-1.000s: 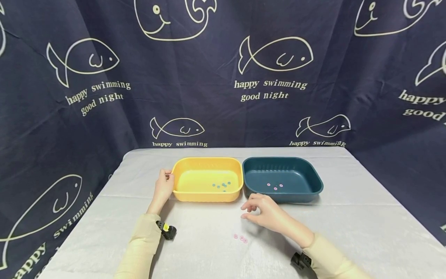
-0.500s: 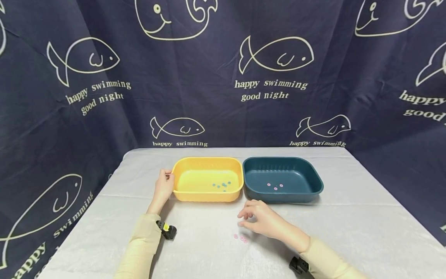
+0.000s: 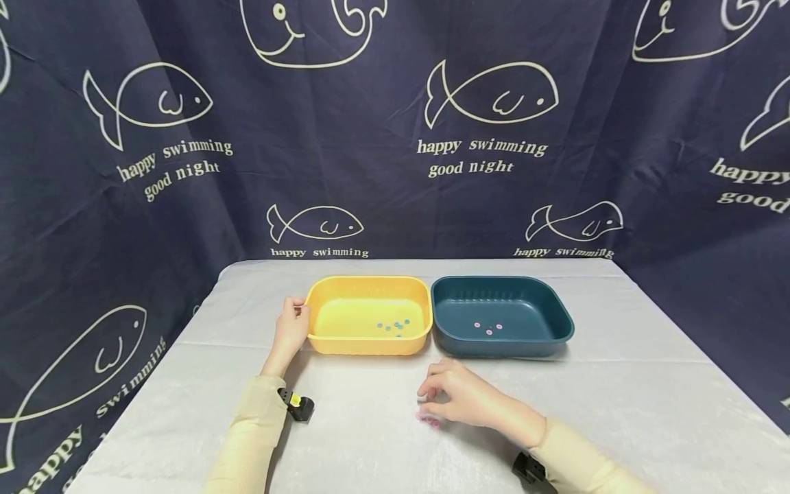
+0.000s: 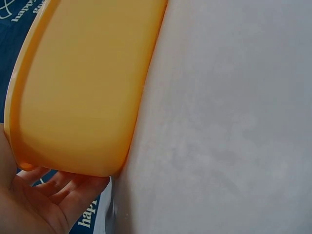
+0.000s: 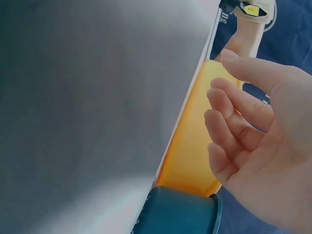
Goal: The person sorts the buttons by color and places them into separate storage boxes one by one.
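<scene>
My left hand holds the left end of a yellow plastic tub, its fingers against the end wall and the thumb by the rim in the left wrist view. Several small blue discs lie inside this tub. Above the cloth in front of the tubs hovers my right hand, thumb and fingers apart with nothing between them. Small pink button-like discs lie just below its thumb, partly covered in the head view. Three similar pink discs rest in the dark teal tub.
Both tubs stand side by side on a table with a pale cloth. Behind and to the sides hangs a dark blue curtain with white fish prints. Black wrist cameras are strapped at both sleeves.
My right hand has moved down and slightly left, away from the teal tub's front to the loose pink discs. My left hand has stayed at the yellow tub.
</scene>
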A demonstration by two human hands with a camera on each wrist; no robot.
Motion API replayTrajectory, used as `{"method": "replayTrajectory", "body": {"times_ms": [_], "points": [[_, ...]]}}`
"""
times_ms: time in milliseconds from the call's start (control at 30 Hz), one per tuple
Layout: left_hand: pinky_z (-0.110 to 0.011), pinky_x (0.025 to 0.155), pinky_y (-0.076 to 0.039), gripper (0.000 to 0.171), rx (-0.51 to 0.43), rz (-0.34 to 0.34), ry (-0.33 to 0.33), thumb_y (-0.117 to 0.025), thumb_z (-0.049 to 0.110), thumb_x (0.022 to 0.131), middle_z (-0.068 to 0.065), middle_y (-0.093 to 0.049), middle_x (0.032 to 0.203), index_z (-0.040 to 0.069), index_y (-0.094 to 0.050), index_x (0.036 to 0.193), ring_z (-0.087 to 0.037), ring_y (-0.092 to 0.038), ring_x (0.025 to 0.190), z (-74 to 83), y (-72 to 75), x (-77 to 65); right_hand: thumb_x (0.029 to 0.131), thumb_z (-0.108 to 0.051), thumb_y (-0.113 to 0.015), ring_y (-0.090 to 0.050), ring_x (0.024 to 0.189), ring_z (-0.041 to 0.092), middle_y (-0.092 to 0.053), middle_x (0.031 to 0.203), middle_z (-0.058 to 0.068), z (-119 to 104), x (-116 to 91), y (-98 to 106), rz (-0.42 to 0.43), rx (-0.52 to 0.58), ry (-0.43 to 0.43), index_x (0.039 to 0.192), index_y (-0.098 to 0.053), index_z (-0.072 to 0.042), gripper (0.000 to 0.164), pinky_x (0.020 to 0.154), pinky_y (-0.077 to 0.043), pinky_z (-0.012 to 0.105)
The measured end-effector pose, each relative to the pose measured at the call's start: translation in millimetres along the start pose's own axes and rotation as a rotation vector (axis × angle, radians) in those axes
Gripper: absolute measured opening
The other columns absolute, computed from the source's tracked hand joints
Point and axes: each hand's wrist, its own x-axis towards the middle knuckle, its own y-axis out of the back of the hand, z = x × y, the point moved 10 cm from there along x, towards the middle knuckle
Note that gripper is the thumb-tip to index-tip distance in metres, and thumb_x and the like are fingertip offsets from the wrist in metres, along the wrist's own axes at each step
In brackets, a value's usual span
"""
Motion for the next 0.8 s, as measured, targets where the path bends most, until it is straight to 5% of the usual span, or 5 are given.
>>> {"method": "replayTrajectory", "body": {"times_ms": [400, 800], "points": [[-0.051, 0.093, -0.044, 0.030, 0.005, 0.004, -0.008, -0.032, 0.016, 0.099, -0.032, -0.050, 0.125, -0.001, -0.040, 0.123, -0.043, -0.051, 0.115, -1.6, -0.4, 1.6, 0.080, -0.027, -0.072, -0.048, 0.071, -0.003, -0.056, 0.072, -0.013, -7, 2, -15, -0.097, -0.019, 0.039, 0.085, -0.073, -0.017, 0.012, 0.072, -0.041, 0.017], [-0.051, 0.094, -0.044, 0.031, -0.001, -0.001, -0.001, -0.032, 0.016, 0.098, -0.032, -0.050, 0.126, -0.001, -0.040, 0.122, -0.042, -0.051, 0.115, -0.6, -0.1, 1.4, 0.076, -0.027, -0.075, -0.048, 0.071, -0.003, -0.054, 0.067, -0.018, -14, 5, -15, -0.083, -0.102, 0.104, 0.078, -0.075, -0.020, 0.008, 0.073, -0.039, 0.020]]}}
